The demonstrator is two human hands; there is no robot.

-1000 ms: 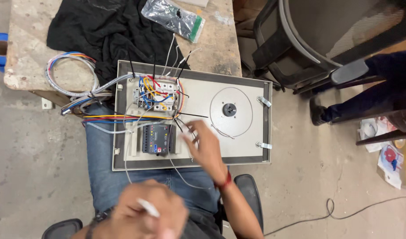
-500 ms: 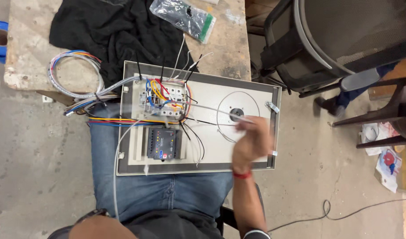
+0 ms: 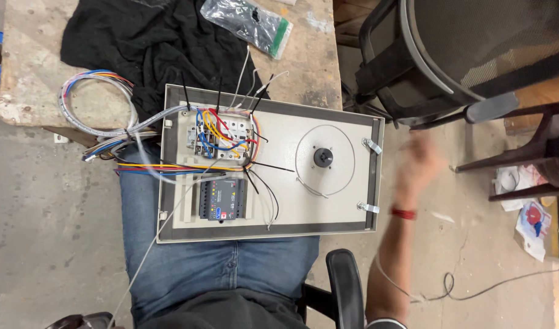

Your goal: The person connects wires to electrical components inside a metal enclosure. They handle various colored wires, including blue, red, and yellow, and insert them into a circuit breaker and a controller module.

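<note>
Since the earlier frames, the right hand (image 3: 421, 163) has swung off the beige electrical panel (image 3: 328, 201) and now blurs in the air just past its right edge, above the concrete floor (image 3: 42, 207); whether its fingers are spread or closed cannot be told. No left hand shows. That panel rests across the person's lap in blue jeans (image 3: 218, 268), its top edge against a worn wooden table (image 3: 29, 73), with coloured wires (image 3: 221, 137) bunched at its upper left.

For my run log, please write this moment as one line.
right hand: blurred, off the panel's right edge, grip unclear | left hand: out of view | electrical panel: lying across lap | wiring: bundled at panel's upper left
</note>
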